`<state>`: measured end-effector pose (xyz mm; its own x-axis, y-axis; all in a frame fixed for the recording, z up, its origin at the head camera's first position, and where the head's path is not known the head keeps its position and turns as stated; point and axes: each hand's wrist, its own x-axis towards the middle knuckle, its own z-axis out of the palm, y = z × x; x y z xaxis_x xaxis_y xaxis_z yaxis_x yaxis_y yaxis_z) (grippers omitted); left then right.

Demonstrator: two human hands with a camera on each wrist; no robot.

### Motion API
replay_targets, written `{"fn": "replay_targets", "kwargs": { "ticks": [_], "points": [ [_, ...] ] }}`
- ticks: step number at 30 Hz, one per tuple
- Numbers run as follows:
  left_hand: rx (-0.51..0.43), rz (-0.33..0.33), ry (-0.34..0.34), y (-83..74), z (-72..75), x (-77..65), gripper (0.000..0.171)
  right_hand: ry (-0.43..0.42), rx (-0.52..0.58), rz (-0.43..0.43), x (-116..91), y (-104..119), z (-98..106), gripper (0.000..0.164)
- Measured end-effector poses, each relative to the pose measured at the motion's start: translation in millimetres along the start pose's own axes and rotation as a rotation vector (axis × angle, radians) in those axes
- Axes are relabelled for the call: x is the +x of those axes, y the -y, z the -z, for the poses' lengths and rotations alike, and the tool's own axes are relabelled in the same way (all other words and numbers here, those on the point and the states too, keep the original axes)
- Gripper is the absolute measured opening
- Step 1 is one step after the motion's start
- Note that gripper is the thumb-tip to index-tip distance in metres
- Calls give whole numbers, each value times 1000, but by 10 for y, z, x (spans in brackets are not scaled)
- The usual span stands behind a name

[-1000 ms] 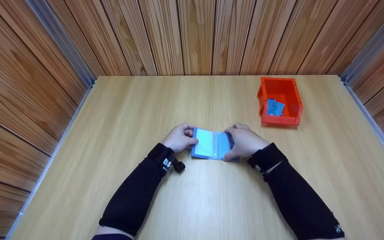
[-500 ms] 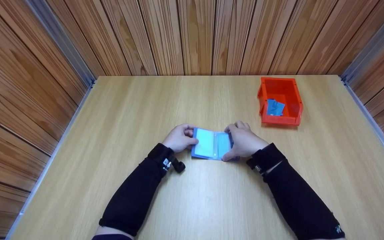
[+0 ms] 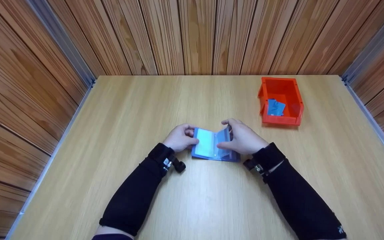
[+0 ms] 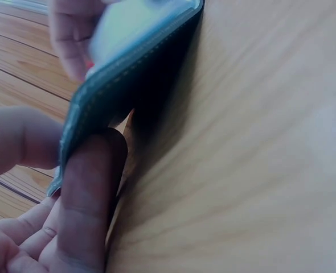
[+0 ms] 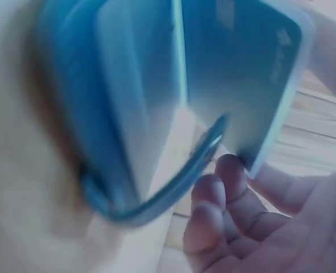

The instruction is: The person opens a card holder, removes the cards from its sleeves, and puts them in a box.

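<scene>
A blue card holder (image 3: 204, 151) with clear sleeve pages lies spread in the middle of the table. At its left edge my left hand (image 3: 179, 137) pinches the cover, thumb on top and fingers beneath; the left wrist view shows the stitched cover (image 4: 114, 88) tilted up off the table there. My right hand (image 3: 243, 138) holds a raised sleeve page (image 3: 223, 135) between thumb and fingers. Close up in the right wrist view, that page (image 5: 236, 74) has pale print on it, and a curved strap with a snap (image 5: 162, 199) juts out near my fingertips.
An orange bin (image 3: 281, 120) stands at the back right of the wooden table (image 3: 198, 200), with blue cards (image 3: 275, 107) inside. Wood-panelled walls (image 3: 197, 36) enclose the back and both sides.
My right hand has shifted slightly up and left, lifting a page from the right side of the card holder so it stands at an angle. The left hand keeps its place.
</scene>
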<state>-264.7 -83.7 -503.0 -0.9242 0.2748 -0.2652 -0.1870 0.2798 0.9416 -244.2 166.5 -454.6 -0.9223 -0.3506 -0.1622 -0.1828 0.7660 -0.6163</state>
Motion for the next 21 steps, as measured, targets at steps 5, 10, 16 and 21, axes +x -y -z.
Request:
{"fn": "replay_targets", "kwargs": {
  "ticks": [5,10,16,21],
  "points": [
    [15,-20,-11,5,0,1,50,-12,47,146,-48,128,-117,82],
    [39,-26,-33,8,1,5,46,46,-118,251,-128,245,-311,68],
    [42,-14,-35,5,-6,8,41,59,-258,266,-169,290,-425,60],
    [97,-15,-47,-17,-12,-16,45,63,-235,280,-155,277,-412,57]
  ]
}}
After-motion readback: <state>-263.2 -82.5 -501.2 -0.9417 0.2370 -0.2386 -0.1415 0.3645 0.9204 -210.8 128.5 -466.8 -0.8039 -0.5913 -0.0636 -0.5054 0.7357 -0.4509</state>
